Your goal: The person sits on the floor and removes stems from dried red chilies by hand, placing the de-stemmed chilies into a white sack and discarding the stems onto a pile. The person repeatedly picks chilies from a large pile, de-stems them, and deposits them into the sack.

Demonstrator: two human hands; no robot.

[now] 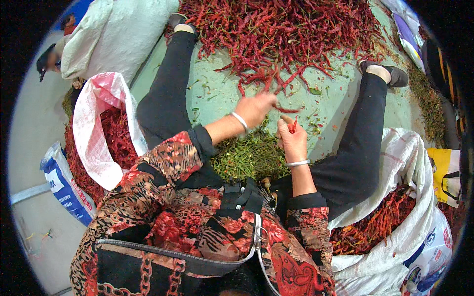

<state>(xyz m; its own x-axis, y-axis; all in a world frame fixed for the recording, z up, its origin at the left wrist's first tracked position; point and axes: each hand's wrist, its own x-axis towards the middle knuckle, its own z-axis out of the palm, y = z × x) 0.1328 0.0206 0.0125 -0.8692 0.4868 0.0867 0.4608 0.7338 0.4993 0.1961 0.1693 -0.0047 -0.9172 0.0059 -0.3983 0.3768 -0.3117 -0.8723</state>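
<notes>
My left hand [256, 109], blurred by motion and with a silver bangle at its wrist, is just in front of the heap of dried red chili peppers [285, 29]. From its fingertips a blurred red chili [287, 110] sticks out to the right. My right hand [294, 138], also wearing a bangle, is close by with its fingers curled. A small red chili [294, 125] shows between its thumb and fingers. Below both hands, between my legs, lies a mound of green chili stems [248, 155]. Some chilies lie loose along the near edge of the heap.
An open white woven sack [83, 129] with red chilies stands at my left. Another open white sack [403, 148], holding orange-red chilies [374, 222], is at my right. A full pale sack [122, 37] lies at upper left, near another person [52, 59]. Stem scraps litter the green floor [211, 85].
</notes>
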